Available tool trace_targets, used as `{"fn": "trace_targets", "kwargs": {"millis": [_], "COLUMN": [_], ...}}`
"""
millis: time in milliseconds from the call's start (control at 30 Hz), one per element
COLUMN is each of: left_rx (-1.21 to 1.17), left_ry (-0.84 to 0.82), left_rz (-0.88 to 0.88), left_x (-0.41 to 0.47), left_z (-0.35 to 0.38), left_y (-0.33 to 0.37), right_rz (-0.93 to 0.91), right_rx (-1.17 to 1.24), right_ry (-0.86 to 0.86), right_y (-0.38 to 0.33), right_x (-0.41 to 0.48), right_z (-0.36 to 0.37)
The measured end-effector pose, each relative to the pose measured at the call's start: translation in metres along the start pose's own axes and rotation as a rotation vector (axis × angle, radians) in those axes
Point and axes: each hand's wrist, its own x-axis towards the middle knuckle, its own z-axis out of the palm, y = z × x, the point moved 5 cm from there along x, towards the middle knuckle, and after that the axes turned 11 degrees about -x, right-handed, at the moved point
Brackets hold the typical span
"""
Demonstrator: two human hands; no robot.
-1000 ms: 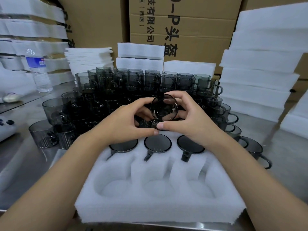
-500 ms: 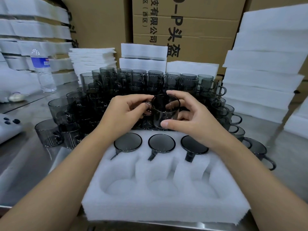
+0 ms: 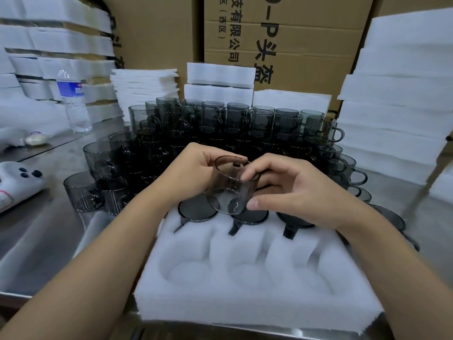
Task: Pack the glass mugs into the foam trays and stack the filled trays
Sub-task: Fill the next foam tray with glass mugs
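Both hands hold one smoky glass mug (image 3: 230, 192) tilted above the far row of a white foam tray (image 3: 257, 298). My left hand (image 3: 196, 173) grips its far side near the rim; my right hand (image 3: 291, 190) pinches it, thumb at the base and fingers over the rim. Three mugs sit sunk in the tray's far pockets: left (image 3: 196, 212), middle (image 3: 252, 218), right (image 3: 294, 223). The three near pockets (image 3: 247, 273) are bare. A large block of stacked loose mugs (image 3: 220, 128) stands behind the tray.
Stacks of foam trays (image 3: 392, 114) rise at the right, foam sheets (image 3: 144, 87) and trays (image 3: 220, 84) at the back, cardboard boxes (image 3: 282, 33) behind. A water bottle (image 3: 73, 101) and a white device (image 3: 17, 182) lie at the left on the steel table (image 3: 49, 229).
The held mug turned from mouth-toward-me to upright, then tilted with its base nearer to me, and came slightly toward the tray. My right thumb now sits at its base.
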Motion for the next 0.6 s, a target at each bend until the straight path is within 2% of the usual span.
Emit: {"fn": "trace_targets", "kwargs": {"millis": [167,267,367,467,533,600], "left_rx": [-0.05,-0.125,-0.142,-0.048,0.019,0.05], "left_ry": [-0.035,-0.053,-0.023,-0.109,-0.107,-0.086], "left_rz": [-0.109,-0.264,-0.294,-0.315,-0.338,-0.336], "left_x": [-0.001,-0.004,-0.004,-0.005,-0.003,-0.002], "left_z": [-0.001,-0.004,-0.007,0.002,0.003,0.002], "left_y": [-0.005,-0.021,-0.027,-0.019,-0.019,-0.019], "right_rz": [-0.07,-0.13,-0.183,-0.219,-0.209,-0.174], "right_rx": [-0.041,-0.062,-0.108,-0.368,-0.536,-0.583], "right_ry": [0.023,0.048,0.028,-0.047,-0.102,-0.109], "right_y": [-0.016,-0.029,-0.048,-0.065,-0.069,-0.071], "right_x": [-0.003,-0.009,-0.017,-0.022,-0.023,-0.023], "right_z": [0.0,0.001,0.009,0.025,0.037,0.042]}}
